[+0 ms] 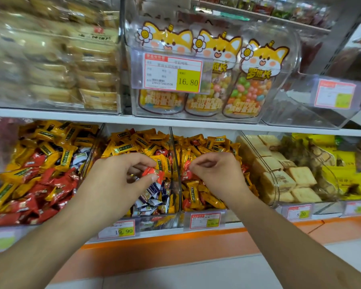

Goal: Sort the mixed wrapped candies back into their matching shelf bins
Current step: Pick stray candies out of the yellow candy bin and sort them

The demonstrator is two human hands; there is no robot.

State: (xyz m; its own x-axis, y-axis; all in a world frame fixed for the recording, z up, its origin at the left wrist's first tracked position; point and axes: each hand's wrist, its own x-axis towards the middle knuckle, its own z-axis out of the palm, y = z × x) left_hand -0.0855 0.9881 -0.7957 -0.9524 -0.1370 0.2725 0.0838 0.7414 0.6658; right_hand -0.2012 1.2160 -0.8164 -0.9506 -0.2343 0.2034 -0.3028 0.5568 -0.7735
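Note:
Three clear bins on the lower shelf hold wrapped candies. The left bin [0, 223] is a mix of red and yellow ones. In the middle bin [176, 213] lie yellow, red and purple-white candies. The right bin [227, 212] holds mostly yellow ones with a few red. My left hand [121, 176] is over the middle bin and pinches a red wrapped candy [154, 173] between thumb and fingers. My right hand [215, 174] reaches into the right bin, its curled fingertips pinching a red candy [187, 165] at the bin's left side.
Further right stand bins of square biscuits [288, 176] and yellow packets [342, 170]. The upper shelf carries a bin of jelly-bean pouches [248, 86] with a 16.80 price tag [173, 73], and pastry packs [56, 65] to the left. Price tags line the shelf's front edge.

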